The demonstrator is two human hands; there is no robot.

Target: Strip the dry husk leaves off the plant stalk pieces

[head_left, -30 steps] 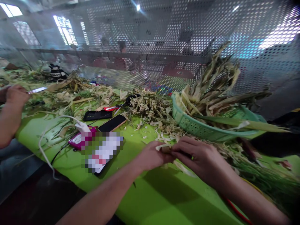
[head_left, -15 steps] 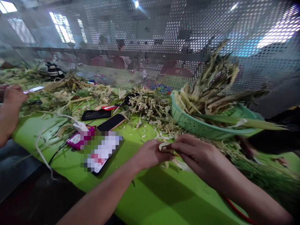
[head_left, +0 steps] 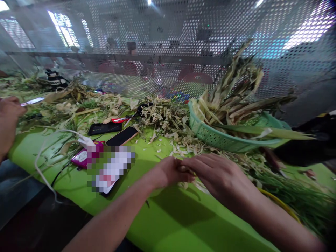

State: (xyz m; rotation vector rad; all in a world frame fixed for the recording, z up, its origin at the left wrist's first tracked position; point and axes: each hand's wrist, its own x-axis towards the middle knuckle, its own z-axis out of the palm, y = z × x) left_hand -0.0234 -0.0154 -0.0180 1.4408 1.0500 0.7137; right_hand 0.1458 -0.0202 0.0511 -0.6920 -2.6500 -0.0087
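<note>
My left hand (head_left: 172,172) is closed, its fingers curled around a small strip of pale corn husk that the hands now mostly hide. Over it lies my right hand (head_left: 219,175), its fingers bent down and meeting the left fingertips at the same strip. Just below the fingers, pale husk scraps (head_left: 201,186) lie on the green table cover (head_left: 189,220). A light green plastic basket (head_left: 210,134) stands beyond my right hand, filled with dried corn husks (head_left: 236,91). One long green husk leaf (head_left: 286,133) sticks out over its rim.
Husk scraps (head_left: 162,117) are heaped along the perforated metal screen (head_left: 157,63). Left of my hands lie a partly blurred phone (head_left: 117,169), a dark phone (head_left: 122,136), a black case (head_left: 105,128), a purple packet (head_left: 81,157) with a white cable, and another person's hand (head_left: 9,112).
My right hand has moved slightly left and over my left fingers, covering the pale husk strip that showed between them. The whole view has shifted a little.
</note>
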